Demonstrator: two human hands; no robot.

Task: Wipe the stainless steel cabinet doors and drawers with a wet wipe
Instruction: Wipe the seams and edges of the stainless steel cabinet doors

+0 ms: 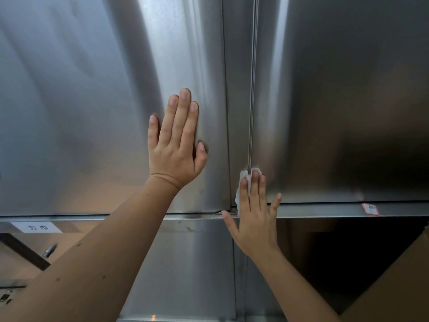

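Two tall stainless steel cabinet doors fill the view: the left door [81, 101] and the right door [343, 101], split by a vertical seam. My left hand [176, 145] lies flat against the left door near its right edge, fingers straight and pointing up. My right hand [254, 210] presses a white wet wipe [243, 182] with straight fingers onto the seam at the lower left corner of the right door. Most of the wipe is hidden under my fingers.
Below the doors runs a steel ledge [325, 211] with a red-bordered label [370, 209] at the right and a white label [37, 227] at the left. A dark open compartment [348, 263] lies lower right. A steel panel [190, 263] sits between my forearms.
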